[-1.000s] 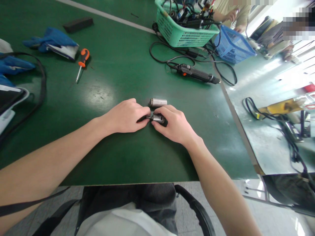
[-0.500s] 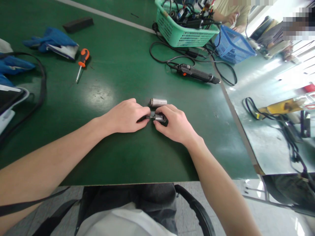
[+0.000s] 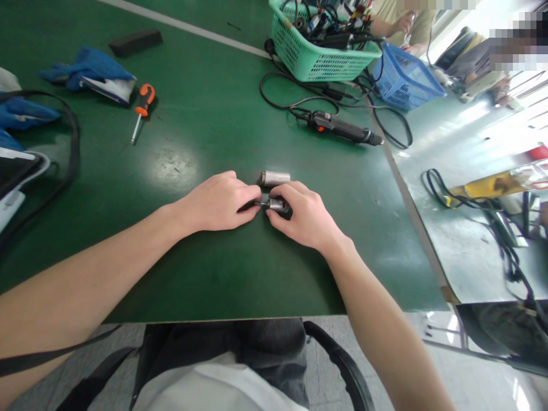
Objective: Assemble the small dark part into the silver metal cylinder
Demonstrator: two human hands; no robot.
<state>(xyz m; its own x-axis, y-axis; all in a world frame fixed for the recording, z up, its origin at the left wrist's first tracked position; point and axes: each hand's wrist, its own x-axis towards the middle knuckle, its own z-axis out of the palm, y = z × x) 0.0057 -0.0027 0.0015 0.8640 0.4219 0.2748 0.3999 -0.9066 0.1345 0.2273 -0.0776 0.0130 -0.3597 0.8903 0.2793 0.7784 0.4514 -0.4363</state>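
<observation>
My right hand (image 3: 302, 214) is closed around a small silver metal cylinder (image 3: 276, 204), its thin shaft pointing left. Opposite it, my left hand (image 3: 229, 201) pinches a small dark piece (image 3: 248, 206) at the shaft's end. Most of that piece is covered by my fingers, so its kind cannot be made out. The two hands are close together, low over the green table. Just beyond my right fingertips lies a second silver cylinder (image 3: 275, 178) on its side, not held.
A corded black electric screwdriver (image 3: 342, 128) lies ahead to the right, before a full green basket (image 3: 325, 64) and a blue basket (image 3: 406, 80). Leftward are an orange-handled screwdriver (image 3: 142, 111), a blue cloth item (image 3: 92, 71) and a dark block (image 3: 136, 41). A person sits at the far right.
Both my hands and the parts in them look the same. At the back, another person's hand has shifted slightly upward.
</observation>
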